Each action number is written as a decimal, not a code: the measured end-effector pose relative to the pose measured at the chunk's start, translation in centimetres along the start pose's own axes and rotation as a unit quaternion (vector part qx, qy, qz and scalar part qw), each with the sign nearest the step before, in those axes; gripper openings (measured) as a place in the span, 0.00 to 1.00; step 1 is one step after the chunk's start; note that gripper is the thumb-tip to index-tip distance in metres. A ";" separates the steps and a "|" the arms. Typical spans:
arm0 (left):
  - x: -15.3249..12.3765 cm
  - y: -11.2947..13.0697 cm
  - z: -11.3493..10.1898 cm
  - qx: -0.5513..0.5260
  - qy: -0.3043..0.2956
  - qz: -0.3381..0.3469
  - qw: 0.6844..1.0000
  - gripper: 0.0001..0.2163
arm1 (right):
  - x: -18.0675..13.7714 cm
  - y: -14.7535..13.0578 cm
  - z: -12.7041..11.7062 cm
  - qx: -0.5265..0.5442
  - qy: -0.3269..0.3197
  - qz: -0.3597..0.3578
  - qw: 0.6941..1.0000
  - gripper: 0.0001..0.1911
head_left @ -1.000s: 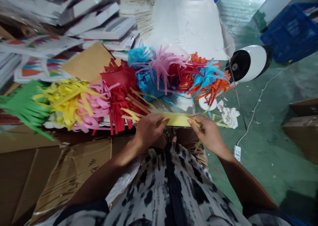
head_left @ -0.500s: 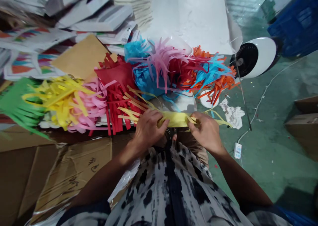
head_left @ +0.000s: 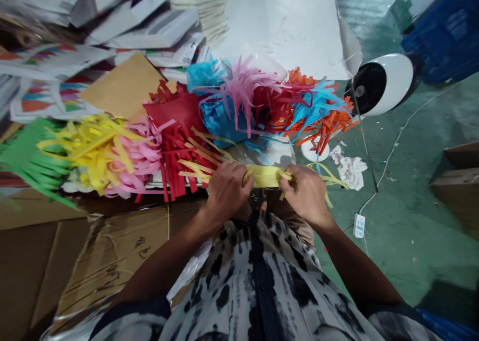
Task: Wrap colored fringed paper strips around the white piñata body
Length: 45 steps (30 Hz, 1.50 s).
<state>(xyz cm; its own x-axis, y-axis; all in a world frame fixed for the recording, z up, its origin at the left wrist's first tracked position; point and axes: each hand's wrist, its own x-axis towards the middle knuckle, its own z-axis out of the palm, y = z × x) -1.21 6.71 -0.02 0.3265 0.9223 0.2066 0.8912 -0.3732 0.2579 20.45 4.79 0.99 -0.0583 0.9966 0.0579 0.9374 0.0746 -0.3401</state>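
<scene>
Stretched level between my two hands is a yellow tissue-paper tassel [head_left: 266, 176] with fringed ends. My left hand [head_left: 228, 188] is closed round its left part, and cut strips fan out beyond the fingers over red paper fringe [head_left: 174, 161]. On the other side my right hand [head_left: 305, 191] pinches the band, with thin strips trailing past it to the right. The fingertips of both hands partly hide the gathered paper. Just beyond the hands lie blue fringe [head_left: 226, 119], pink fringe [head_left: 245, 89] and orange fringe [head_left: 333, 126].
Green fringe [head_left: 32, 154] and yellow fringe [head_left: 90, 151] lie on the left. Behind are a tan sheet [head_left: 123, 86] and white packets [head_left: 149, 29]. A black-and-white fan [head_left: 389, 84], crumpled tissue [head_left: 350, 169] and a power strip [head_left: 359, 226] are on the right. Cardboard [head_left: 112, 261] lies lower left.
My hands remain on the yellow tassel, and the right has shifted slightly left. A strip end now hangs down beside the right hand. The view has moved a little.
</scene>
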 end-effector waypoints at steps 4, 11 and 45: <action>0.2 0.1 -0.2 0.000 -0.008 -0.010 1.000 0.08 | -0.2 0.0 0.1 -0.016 0.028 -0.030 0.999 0.08; 0.9 0.0 -1.1 0.002 -0.054 -0.003 0.999 0.09 | -0.5 -0.3 0.1 -0.063 0.048 -0.030 0.996 0.07; -3.6 1.5 2.2 -0.088 -0.002 0.222 0.971 0.19 | -5.6 2.2 -2.3 -0.085 0.094 -0.108 0.986 0.15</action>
<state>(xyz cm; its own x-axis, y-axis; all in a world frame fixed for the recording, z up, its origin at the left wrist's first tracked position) -0.34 3.09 -2.42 0.6674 0.6674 0.3303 0.5956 -0.7447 0.3012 23.59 -0.75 2.11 -0.2136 0.9328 0.2903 0.9548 0.2622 -0.1399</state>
